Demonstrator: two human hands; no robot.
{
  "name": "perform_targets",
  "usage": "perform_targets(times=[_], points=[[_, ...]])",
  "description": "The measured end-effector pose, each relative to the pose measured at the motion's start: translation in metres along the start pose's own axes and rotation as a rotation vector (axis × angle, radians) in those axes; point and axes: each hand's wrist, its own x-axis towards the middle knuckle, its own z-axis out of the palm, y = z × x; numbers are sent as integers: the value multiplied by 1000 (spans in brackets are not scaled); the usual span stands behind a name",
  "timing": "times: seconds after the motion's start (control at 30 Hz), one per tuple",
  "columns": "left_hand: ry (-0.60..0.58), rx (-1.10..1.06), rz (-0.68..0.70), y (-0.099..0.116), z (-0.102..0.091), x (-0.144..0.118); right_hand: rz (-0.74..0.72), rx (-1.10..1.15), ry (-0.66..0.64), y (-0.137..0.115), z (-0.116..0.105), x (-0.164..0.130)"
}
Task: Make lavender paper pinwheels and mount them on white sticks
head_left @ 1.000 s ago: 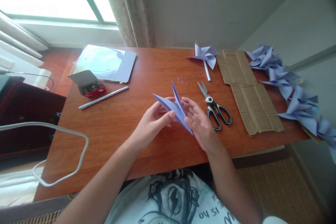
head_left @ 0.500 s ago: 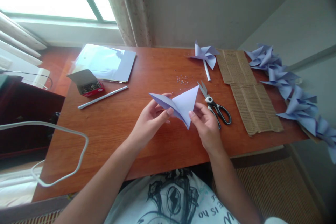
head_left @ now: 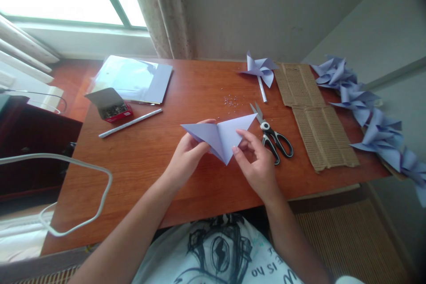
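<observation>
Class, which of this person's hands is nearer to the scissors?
The right hand. It is beside the handles of the scissors, on their left in the picture; the left hand is farther left, across the folded paper.

And here we have a white top (head_left: 186, 250), busy across the front! A black, sketchy drawing (head_left: 220, 250) spreads over it, scribbly lines round an oval with a dark bolt shape inside. Look beside it: dark hand-drawn-style lettering (head_left: 264, 270), "IS NO" readable, the rest partly cut off, with faint greenish marks nearby. Down at the edge, a scrap of white sleeve (head_left: 348, 280); forearms and both hands bare!
</observation>
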Motion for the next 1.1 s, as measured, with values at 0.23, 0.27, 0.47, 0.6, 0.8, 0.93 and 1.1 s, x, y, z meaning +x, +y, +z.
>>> perform_targets(times=[0.23, 0.27, 0.47, 0.6, 0.8, 0.93, 1.1], points=[[9, 13, 54, -4, -5, 3, 13, 38, -28, -6, 0, -1], [7, 30, 64, -4, -6, 4, 20, 41, -34, -6, -1, -1], [36, 102, 86, -3, -6, 4, 23, 68, -61, -11, -4, -1], [66, 124, 127, -4, -8, 4, 24, 94, -93, -18, -8, -1], [57, 135, 141, -5, -10, 5, 21, 76, -49, -14, -11, -2], [43, 168, 143, -4, -9, 4, -20, -9, 53, -5, -12, -1], [-29, 262, 125, -3, -5, 2, -235, -256, 63, -6, -24, 10]])
